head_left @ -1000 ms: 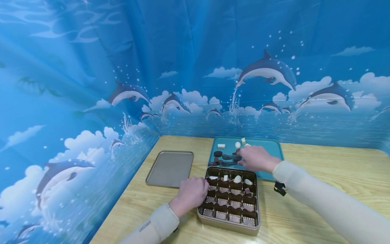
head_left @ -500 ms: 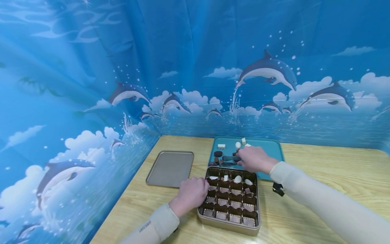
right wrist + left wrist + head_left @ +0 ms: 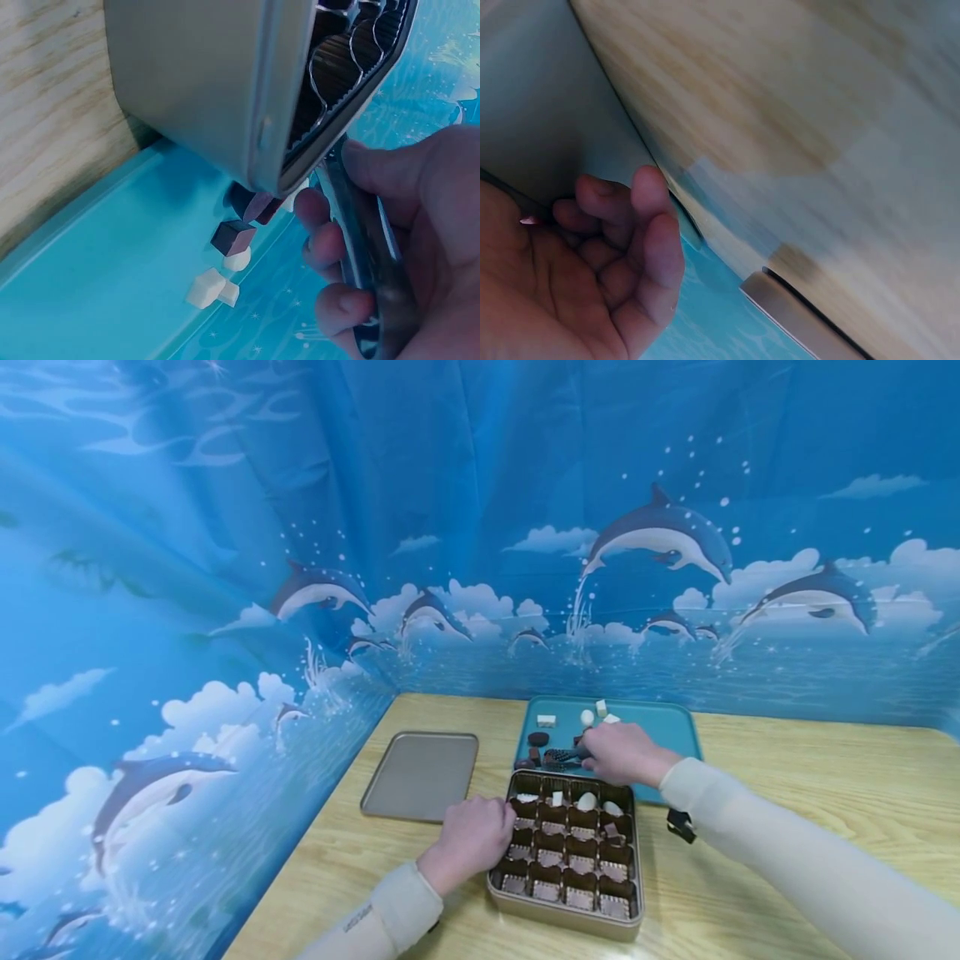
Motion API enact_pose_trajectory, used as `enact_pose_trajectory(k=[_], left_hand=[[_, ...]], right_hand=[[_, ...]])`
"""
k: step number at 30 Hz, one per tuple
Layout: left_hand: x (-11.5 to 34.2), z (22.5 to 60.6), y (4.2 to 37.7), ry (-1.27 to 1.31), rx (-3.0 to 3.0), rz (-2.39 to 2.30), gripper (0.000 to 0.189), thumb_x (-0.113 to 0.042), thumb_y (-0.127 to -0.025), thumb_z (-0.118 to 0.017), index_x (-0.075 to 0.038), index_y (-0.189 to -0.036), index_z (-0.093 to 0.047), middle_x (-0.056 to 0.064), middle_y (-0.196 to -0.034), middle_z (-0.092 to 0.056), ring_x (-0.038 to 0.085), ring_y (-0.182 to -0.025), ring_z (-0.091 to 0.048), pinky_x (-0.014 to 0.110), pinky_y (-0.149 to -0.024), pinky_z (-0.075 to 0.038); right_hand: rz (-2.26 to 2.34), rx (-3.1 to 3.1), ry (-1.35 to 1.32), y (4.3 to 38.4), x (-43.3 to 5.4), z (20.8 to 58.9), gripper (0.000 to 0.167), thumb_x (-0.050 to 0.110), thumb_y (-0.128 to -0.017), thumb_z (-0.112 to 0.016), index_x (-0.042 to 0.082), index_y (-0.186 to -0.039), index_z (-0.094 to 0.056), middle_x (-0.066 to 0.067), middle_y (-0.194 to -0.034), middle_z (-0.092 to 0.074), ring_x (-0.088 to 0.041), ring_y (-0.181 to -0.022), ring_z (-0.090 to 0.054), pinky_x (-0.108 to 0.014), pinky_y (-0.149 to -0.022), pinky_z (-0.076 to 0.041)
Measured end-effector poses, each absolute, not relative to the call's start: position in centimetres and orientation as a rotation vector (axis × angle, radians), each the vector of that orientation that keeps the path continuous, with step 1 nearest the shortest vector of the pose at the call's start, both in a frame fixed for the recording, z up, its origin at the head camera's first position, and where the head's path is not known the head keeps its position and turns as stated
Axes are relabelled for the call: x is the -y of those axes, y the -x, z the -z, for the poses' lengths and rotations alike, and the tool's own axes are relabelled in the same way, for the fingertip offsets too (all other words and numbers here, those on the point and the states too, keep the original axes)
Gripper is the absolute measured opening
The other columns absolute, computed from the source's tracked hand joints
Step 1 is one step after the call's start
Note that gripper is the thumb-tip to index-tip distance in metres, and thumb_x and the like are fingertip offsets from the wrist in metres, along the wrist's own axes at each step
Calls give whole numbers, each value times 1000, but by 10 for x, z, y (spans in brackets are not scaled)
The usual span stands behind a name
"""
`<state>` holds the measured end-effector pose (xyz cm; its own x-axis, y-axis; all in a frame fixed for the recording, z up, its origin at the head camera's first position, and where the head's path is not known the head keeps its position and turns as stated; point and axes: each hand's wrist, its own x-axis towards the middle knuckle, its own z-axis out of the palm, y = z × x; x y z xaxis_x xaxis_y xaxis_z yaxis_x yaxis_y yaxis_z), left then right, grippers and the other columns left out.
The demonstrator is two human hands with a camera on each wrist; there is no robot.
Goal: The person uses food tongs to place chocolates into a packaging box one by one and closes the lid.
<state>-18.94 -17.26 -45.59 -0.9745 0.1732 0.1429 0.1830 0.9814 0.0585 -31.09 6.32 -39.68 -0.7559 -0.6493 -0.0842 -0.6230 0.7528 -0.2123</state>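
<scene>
My right hand (image 3: pixel 621 753) grips dark tongs (image 3: pixel 367 232), with their handle running along the fingers in the right wrist view. The perforated tong tips (image 3: pixel 561 755) are low over the teal tray (image 3: pixel 660 727), beside brown chocolate pieces (image 3: pixel 534 754). Whether a piece lies between them cannot be told. Nearer me stands a bronze tin box (image 3: pixel 562 920) with a divided brown insert. White pieces (image 3: pixel 587 802) sit in its back row, and a brown piece (image 3: pixel 612 832) lies at the right. My left hand (image 3: pixel 471 837) holds the box's left rim with curled fingers; its exact contact is partly hidden.
A flat bronze lid (image 3: pixel 423 772) lies left of the box on the wooden table (image 3: pixel 810 793). White pieces (image 3: pixel 546 721) and a dark round piece (image 3: pixel 538 739) lie on the tray. A dolphin-print curtain (image 3: pixel 465 510) closes off the back and left.
The tong tips have drawn closer together over the tray beside the brown pieces. My right hand has shifted very slightly; my left hand stays at the box rim.
</scene>
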Motion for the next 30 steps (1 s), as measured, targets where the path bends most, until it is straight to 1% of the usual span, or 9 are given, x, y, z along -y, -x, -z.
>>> enact_pose_trajectory(k=[3, 5, 9, 15, 20, 22, 24, 27, 30], left_hand=[[172, 456, 189, 269, 2991, 117, 45, -31, -106, -40, -18, -63, -49, 1, -58, -53, 19, -53, -56, 37, -44, -44], [172, 456, 190, 269, 2990, 125, 45, -30, -106, -40, -18, -63, -49, 1, -58, -52, 19, -52, -56, 36, -43, -43], [172, 456, 190, 267, 2976, 129, 45, -30, -105, -41, -17, -63, -50, 2, -59, -54, 19, -53, -57, 36, -43, -43], [173, 456, 189, 262, 2971, 139, 45, -30, -105, -40, -17, -63, -51, 3, -60, -56, 20, -53, -57, 36, -43, -43], [174, 456, 190, 263, 2969, 135, 45, -30, -105, -40, -17, -63, -50, 3, -60, -56, 20, -54, -58, 36, -43, -43], [174, 457, 190, 271, 2968, 132, 45, -30, -105, -41, -18, -62, -49, 3, -59, -55, 20, -53, -57, 36, -43, -43], [174, 457, 190, 278, 2971, 132, 45, -29, -105, -40, -18, -62, -48, 2, -58, -54, 19, -52, -56, 35, -43, -42], [174, 457, 190, 284, 2973, 131, 45, -29, -105, -40, -18, -62, -48, 1, -58, -53, 18, -52, -55, 35, -43, -42], [174, 457, 190, 282, 2965, 127, 44, -29, -105, -41, -18, -62, -49, 2, -59, -54, 19, -53, -57, 36, -43, -42]], right_hand=[[256, -2804, 1024, 311, -64, 397, 13, 18, -98, -65, 13, -90, -74, 2, -58, -54, -12, -47, -42, -27, -45, -34], [262, -2808, 1020, 310, -65, 397, 11, 18, -98, -66, 12, -94, -75, 2, -60, -57, -12, -48, -45, -27, -45, -36], [292, -2801, 990, 310, -68, 396, 10, 20, -96, -68, 12, -92, -74, 2, -65, -58, -12, -50, -48, -27, -47, -39], [271, -2788, 958, 310, -74, 392, 18, 20, -96, -67, 14, -80, -66, -1, -62, -52, -13, -52, -41, -29, -50, -38], [242, -2799, 976, 310, -75, 393, 16, 20, -97, -67, 13, -83, -66, 0, -65, -55, -14, -54, -44, -29, -50, -38], [245, -2809, 986, 309, -74, 394, 12, 20, -97, -67, 12, -89, -70, 0, -69, -59, -14, -54, -46, -29, -50, -39], [253, -2816, 993, 309, -74, 395, 12, 19, -96, -68, 9, -96, -73, -1, -76, -67, -15, -54, -48, -29, -49, -38], [259, -2839, 1035, 309, -76, 394, 19, 19, -95, -69, 7, -109, -74, -5, -90, -73, -13, -56, -54, -28, -48, -41], [276, -2858, 1049, 306, -80, 391, 26, 19, -96, -69, 5, -117, -72, -11, -103, -75, -11, -53, -51, -26, -47, -41]])
